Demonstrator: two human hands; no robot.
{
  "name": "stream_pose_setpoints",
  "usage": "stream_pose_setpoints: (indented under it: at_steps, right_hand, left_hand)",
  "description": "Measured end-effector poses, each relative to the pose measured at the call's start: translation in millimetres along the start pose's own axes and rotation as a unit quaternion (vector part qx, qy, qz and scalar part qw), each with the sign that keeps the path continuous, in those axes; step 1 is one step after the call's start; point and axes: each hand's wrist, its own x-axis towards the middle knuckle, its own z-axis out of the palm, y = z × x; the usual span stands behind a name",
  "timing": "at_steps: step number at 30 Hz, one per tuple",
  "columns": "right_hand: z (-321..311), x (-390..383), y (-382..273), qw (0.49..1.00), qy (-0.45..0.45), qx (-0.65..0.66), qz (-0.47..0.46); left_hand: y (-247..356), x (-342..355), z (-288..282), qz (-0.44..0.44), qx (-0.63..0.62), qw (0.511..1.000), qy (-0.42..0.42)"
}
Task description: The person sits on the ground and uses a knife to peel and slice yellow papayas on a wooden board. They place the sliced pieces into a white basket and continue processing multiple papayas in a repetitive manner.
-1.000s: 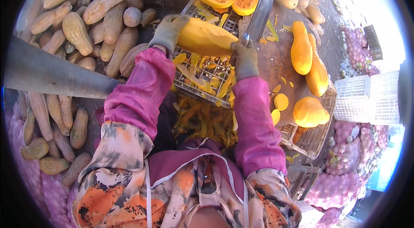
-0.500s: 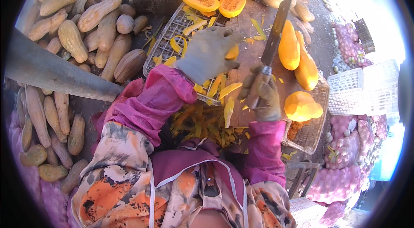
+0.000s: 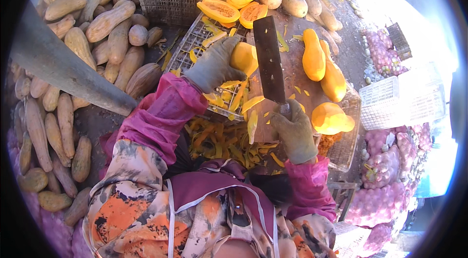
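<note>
One orange squash, one cleaver, both gripped

Left hand, eleven o'clock of centre: fingers wrapped round the squash at twelve. Right hand, between three and four: fingers clenched on the cleaver's handle, blade toward twelve. Two peeled squashes lie on the brown surface, one o'clock from right hand.

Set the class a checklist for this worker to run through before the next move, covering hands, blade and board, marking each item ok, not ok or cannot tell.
1. Left hand gloved and holding the orange squash: ok.
2. Right hand gloved, grip closed on the handle of the cleaver: ok.
3. Blade's far end pointing away from the body: ok.
4. Gap between blade and squash: cannot tell; they look very close in this single view.
5. Board free of scraps: not ok; peel lies on it.
</note>
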Motion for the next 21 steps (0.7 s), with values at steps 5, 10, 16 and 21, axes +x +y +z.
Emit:
stream_pose_setpoints:
  at_steps: [5, 10, 16, 21]
  right_hand:
    - [-3.6, 8.8, -3.8, 0.996, 0.0, -0.082, 0.022]
    - [-8.8, 22.0, -4.8, 0.987, -0.036, -0.151, 0.043]
    - [4.2, 62.9, -19.3, 0.961, -0.098, -0.114, 0.232]
    - [32.8, 99.1, -3.4, 0.921, -0.125, -0.152, 0.337]
  left_hand:
    - [8.1, 2.5, -8.4, -0.05, -0.019, 0.998, -0.037]
    - [12.9, 3.2, -6.5, -0.052, 0.0, 0.998, -0.02]
    - [5.0, 5.8, -8.4, -0.067, 0.036, 0.997, -0.02]
    - [10.3, 0.7, -7.3, -0.056, 0.05, 0.995, -0.068]
